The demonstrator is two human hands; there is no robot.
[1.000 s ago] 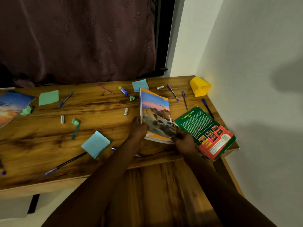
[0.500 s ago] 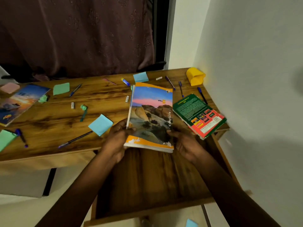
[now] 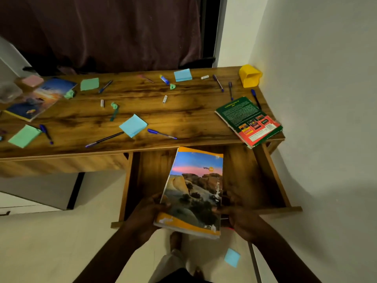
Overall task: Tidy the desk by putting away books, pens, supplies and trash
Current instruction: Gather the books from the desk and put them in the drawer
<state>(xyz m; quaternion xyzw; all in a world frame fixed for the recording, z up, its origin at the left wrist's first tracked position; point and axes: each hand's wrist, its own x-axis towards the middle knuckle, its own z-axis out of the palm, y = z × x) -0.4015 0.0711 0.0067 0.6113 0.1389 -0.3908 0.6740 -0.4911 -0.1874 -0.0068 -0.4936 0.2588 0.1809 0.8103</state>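
Note:
A landscape-cover book (image 3: 193,190) with orange edges is held above the pulled-out wooden drawer (image 3: 271,176). My left hand (image 3: 146,215) grips its lower left edge and my right hand (image 3: 240,217) grips its lower right edge. A green and red book (image 3: 247,119) lies at the desk's right front corner, overhanging the edge. Another picture-cover book (image 3: 38,98) lies at the far left. Several pens, among them a blue pen (image 3: 161,133) and a dark pen (image 3: 104,139), lie across the wooden desk (image 3: 183,111), along with blue sticky notes (image 3: 133,125), green sticky notes (image 3: 24,136) and crumpled green paper (image 3: 172,86).
A yellow holder (image 3: 250,76) lies tipped at the desk's back right corner by the white wall. A dark curtain (image 3: 114,31) hangs behind the desk. A blue note (image 3: 232,257) lies on the floor beside my feet. A glue stick (image 3: 164,79) rests near the back edge.
Both hands lifted the landscape-cover book off the desk and brought it toward me, over the open drawer. The view tilted down and shows more of the drawer and floor.

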